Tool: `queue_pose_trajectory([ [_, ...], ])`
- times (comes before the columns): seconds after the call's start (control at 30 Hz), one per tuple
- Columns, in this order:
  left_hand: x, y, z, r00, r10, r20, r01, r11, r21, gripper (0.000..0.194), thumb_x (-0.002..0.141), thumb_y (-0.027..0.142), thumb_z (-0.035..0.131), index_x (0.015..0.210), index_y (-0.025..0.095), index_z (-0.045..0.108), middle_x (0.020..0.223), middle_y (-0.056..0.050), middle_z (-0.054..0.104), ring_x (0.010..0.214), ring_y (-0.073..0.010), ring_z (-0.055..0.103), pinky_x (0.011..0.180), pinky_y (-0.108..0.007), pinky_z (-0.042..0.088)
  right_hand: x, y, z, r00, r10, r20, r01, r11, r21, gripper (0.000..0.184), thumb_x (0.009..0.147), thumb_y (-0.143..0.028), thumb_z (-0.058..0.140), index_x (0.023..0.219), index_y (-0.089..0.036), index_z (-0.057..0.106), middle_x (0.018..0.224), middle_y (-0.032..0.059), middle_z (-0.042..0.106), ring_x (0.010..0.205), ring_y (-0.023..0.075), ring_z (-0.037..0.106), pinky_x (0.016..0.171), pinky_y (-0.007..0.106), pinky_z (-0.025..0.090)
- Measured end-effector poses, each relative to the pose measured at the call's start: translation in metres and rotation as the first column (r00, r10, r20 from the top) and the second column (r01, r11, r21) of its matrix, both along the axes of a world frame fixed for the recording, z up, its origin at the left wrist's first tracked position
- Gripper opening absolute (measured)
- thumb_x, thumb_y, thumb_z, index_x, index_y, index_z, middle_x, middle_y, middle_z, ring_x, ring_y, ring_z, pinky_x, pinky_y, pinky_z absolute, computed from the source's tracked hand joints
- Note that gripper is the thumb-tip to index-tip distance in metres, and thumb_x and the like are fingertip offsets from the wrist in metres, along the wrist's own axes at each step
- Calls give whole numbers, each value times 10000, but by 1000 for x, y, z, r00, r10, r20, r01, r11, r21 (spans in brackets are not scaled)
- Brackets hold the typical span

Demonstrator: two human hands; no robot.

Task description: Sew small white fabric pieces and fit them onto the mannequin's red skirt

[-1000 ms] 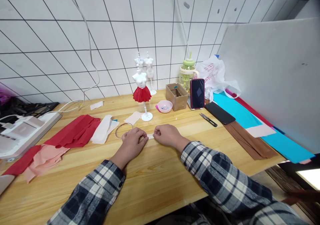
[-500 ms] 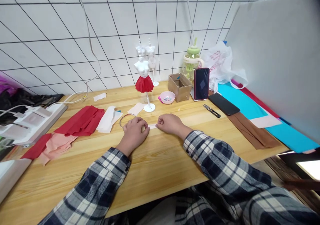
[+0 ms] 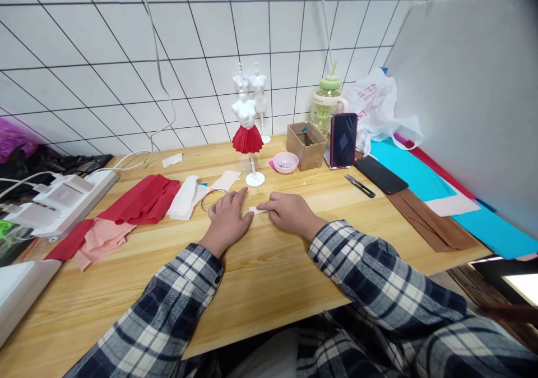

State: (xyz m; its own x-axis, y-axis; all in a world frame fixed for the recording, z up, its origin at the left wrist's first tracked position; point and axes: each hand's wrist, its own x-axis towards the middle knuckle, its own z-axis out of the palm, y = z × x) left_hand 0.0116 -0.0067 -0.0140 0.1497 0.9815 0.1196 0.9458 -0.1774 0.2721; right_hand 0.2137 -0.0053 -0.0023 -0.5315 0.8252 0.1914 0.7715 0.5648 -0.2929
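A small pale strip of paper [image 3: 255,210] lies on the wooden table [image 3: 260,288] between my two hands. My left hand [image 3: 227,220] rests beside it with fingers stretched flat, the tips touching the strip's left end. My right hand [image 3: 289,212] presses on the strip's right end with its fingers extended and held together. A thin wire ring [image 3: 209,199] lies just left of my left hand. Behind the hands stands a small white mannequin in a red pleated skirt [image 3: 247,137].
Red [image 3: 140,198], pink [image 3: 103,238] and white [image 3: 185,197] paper sheets lie at left by a power strip [image 3: 59,198]. At the back stand a pink bead dish [image 3: 285,162], a cardboard box [image 3: 306,144], a phone [image 3: 343,140], snips [image 3: 359,185], a bottle [image 3: 328,107]. Blue [image 3: 454,204] and brown [image 3: 428,226] sheets lie right.
My hands have gone from curled pinches on the strip to flat fingers pressing it on the table. The view has shifted slightly.
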Motion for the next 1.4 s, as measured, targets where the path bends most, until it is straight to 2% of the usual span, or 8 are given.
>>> queue_pose_trajectory([
  [0.17,0,1,3,999,27,26,-27,1000,1,663,837,465,529,1454,296,353,1360,-121,513,1256,-379,425,1013,-550,292,-4,-2,3,969,65,240,-66,998,-2,397,943,-225,419,1268,-330,621,944,82,630,813,199,614,682,301,401],
  [0.4,4,-1,7,997,61,48,-61,998,-14,633,820,420,568,1418,283,412,1353,-111,528,1251,-372,432,1003,-546,312,6,-2,14,941,92,324,-92,996,-14,334,931,-236,428,1122,-260,701,944,96,647,860,220,626,672,311,399],
  [0.5,6,-5,11,999,-7,39,4,995,95,535,813,353,591,1331,254,500,1301,-104,576,1217,-342,466,1001,-518,310,9,-2,17,948,79,309,-74,997,-29,361,945,-252,394,1141,-277,696,955,81,657,873,221,634,668,311,401],
  [0.63,4,-9,17,977,-213,-9,210,956,207,217,908,301,498,1046,253,659,1056,-60,701,1052,-269,576,1026,-533,231,10,-1,15,965,58,256,-46,998,-50,368,948,-248,388,1145,-294,696,987,70,665,915,214,634,696,299,408],
  [0.8,0,-5,17,918,-373,-136,394,900,188,227,937,296,489,918,274,714,922,-38,729,971,-259,595,1015,-583,173,10,-1,15,976,49,212,-37,998,-58,357,951,-239,383,1170,-285,662,1014,56,667,923,198,627,724,285,416],
  [1.03,1,-5,15,920,-358,-158,384,903,194,250,949,265,460,906,257,706,894,-45,713,951,-245,594,1008,-574,195,1,-5,13,990,31,135,-32,999,0,307,933,-356,490,1205,-270,602,1073,51,636,966,199,600,740,281,415],
  [1.2,2,-7,15,929,-346,-128,365,914,179,262,951,257,446,894,250,702,878,-39,702,929,-238,597,992,-558,220,-8,-1,1,988,-6,151,-3,998,57,238,966,-331,448,1003,-257,672,952,35,635,881,178,597,661,273,383],
  [1.4,2,-8,17,943,-321,-89,333,920,210,241,932,379,503,925,258,712,887,-50,724,944,-258,606,994,-553,217,-8,0,-3,993,-49,106,41,996,78,282,988,-333,401,999,-260,673,930,26,644,840,165,601,622,273,358],
])
